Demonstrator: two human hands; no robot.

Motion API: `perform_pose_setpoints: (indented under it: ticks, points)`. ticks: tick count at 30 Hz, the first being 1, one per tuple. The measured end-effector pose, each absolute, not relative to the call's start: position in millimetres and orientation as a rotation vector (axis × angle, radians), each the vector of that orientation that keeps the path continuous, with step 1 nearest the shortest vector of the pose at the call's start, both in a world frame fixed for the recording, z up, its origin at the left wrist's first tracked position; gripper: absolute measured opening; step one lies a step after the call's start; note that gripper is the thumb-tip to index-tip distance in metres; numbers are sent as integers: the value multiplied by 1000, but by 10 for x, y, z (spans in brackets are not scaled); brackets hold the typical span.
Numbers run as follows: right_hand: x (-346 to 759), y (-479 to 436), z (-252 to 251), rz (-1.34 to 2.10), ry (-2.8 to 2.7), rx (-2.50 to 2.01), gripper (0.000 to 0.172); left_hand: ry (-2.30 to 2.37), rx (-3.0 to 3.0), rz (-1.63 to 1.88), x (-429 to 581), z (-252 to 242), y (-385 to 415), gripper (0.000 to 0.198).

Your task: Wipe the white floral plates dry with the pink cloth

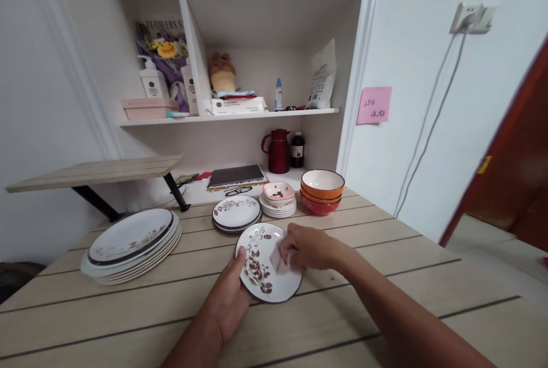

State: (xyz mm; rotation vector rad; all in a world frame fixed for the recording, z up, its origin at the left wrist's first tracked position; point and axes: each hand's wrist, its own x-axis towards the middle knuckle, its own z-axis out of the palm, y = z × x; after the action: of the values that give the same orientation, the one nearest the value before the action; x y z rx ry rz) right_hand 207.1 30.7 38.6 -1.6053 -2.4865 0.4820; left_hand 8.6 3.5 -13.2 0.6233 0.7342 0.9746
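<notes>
My left hand (229,296) grips the near left rim of a small white plate with a brown flower pattern (261,276), thumb on its face, holding it tilted just above the wooden table (385,265). My right hand (310,247) is closed on a small pale cloth (280,261) and presses it against the plate's right side. Both forearms reach in from the bottom edge.
A stack of large oval plates (131,245) lies at the left. Behind the held plate sit a stack of small flowered plates (236,214), small white dishes topped by a pink bowl (278,197), and stacked orange bowls (322,191). Shelves with a red jug (277,151) stand behind.
</notes>
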Motion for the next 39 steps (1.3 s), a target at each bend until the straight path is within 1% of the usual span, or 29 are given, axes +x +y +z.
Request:
perform_pose_setpoints:
  ticks: [3, 5, 13, 15, 19, 23, 26, 30, 34, 39]
  points:
    - [1927, 378, 263, 190, -2266, -1757, 21, 707, 634, 997, 91, -136, 41, 58]
    - [1833, 409, 187, 121, -2206, -1738, 24, 695, 632, 1006, 91, -140, 51, 57]
    - [1741, 477, 1, 307, -2193, -1262, 43, 553, 604, 1008, 72, -172, 91, 56]
    - [1728, 468, 15, 356, -2206, -1153, 40, 519, 597, 1024, 86, -173, 92, 55]
    - [1667, 372, 116, 484, -2298, -950, 22, 516, 554, 1008, 106, -163, 91, 63]
    - [1622, 250, 220, 559, -2509, -804, 15, 610, 566, 991, 78, -175, 91, 62]
    - [1698, 217, 302, 552, -2628, -891, 15, 661, 548, 962, 58, -161, 78, 60]
    - [1916, 261, 386, 503, -2682, -1279, 17, 710, 509, 934, 57, -102, 54, 62]
    - [1996, 374, 320, 457, -2434, -1507, 15, 704, 530, 925, 60, -95, 63, 61]
    - [1884, 514, 140, 362, -2159, -1519, 17, 608, 537, 929, 40, -104, 136, 57]
